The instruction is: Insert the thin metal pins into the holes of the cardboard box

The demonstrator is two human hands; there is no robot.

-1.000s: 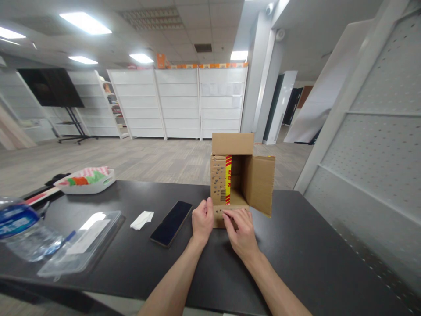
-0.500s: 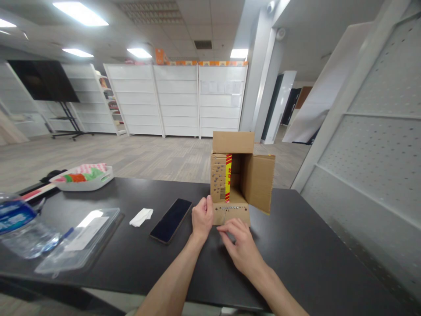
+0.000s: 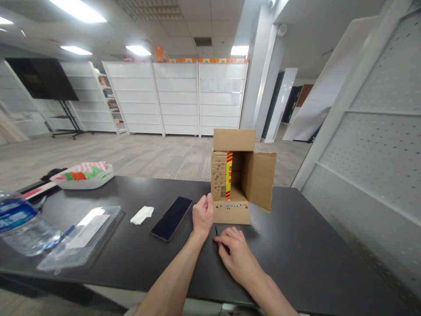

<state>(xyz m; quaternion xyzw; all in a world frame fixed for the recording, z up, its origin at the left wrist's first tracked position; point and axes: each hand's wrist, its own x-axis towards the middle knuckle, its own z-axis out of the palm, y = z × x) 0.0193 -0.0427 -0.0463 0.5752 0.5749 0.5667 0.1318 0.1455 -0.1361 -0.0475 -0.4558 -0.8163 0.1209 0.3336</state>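
An open cardboard box [image 3: 234, 139] stands on its side on the black table, mouth towards me. Its lower flap [image 3: 232, 216] lies at the front with a row of small silvery dots and dark holes. More grey dots mark the left panel, beside yellow-and-red tape [image 3: 229, 175]. My left hand [image 3: 203, 215] is closed in a fist at the box's lower left edge, thumb uppermost; whatever is inside is hidden. Just in front of the flap, my right hand [image 3: 235, 248] pinches a thin dark stick-like piece [image 3: 216, 231], apart from the cardboard.
Left of my hands lie a phone [image 3: 171, 218], a folded white tissue [image 3: 142, 215] and a clear plastic case [image 3: 82, 241]. A water bottle [image 3: 23, 228] lies at the far left, with a white basket [image 3: 82, 177] behind. A perforated panel [image 3: 378, 153] rises on the right.
My right hand has drawn back from the flap towards me, and the thin dark piece now shows at its fingertips. My left hand stays at the box's edge.
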